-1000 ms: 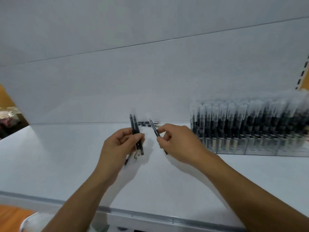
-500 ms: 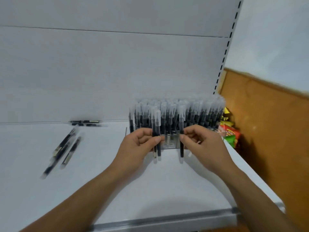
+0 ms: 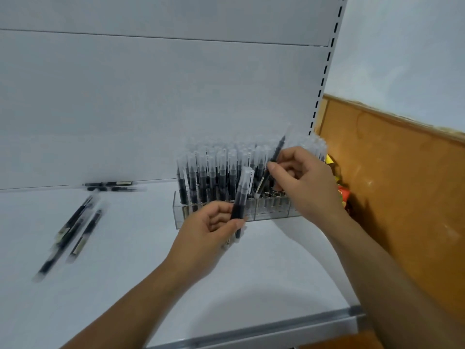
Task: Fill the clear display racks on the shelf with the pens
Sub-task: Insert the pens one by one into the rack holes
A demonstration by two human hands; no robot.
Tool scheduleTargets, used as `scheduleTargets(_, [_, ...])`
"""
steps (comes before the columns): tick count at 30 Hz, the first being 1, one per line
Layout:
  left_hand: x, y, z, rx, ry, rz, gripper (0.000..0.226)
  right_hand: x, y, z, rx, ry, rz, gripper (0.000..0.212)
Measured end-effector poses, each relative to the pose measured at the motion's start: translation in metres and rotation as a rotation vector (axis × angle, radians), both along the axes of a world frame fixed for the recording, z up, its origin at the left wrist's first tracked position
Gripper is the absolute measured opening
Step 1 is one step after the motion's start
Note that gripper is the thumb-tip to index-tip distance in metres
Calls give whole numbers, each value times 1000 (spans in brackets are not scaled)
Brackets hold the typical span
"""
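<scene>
My left hand [image 3: 214, 230] grips a small bunch of capped pens [image 3: 241, 195] upright, just in front of the clear display rack [image 3: 266, 210] at the right end of the white shelf [image 3: 151, 260]. My right hand [image 3: 299, 182] pinches a single pen [image 3: 276, 152], tilted over the rack's crowded rows. More loose pens [image 3: 73, 230] lie on the shelf well to the left.

Black pens [image 3: 196, 183] with frosted caps, white shelf [image 3: 130, 248].
</scene>
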State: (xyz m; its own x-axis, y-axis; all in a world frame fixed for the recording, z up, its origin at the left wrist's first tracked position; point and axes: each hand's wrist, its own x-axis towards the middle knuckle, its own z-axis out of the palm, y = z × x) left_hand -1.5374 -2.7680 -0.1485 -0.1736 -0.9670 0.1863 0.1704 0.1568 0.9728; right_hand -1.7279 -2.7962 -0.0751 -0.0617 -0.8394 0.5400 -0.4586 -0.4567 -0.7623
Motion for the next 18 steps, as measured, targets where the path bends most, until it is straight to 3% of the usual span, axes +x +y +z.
scheduleTargets(12, [0, 0, 0, -15, 54, 46, 17, 10, -15, -6, 84, 230, -10, 9])
scheduleTargets(18, [-1, 4, 7, -18, 60, 54, 16, 11, -13, -13, 152, 474, -31, 13])
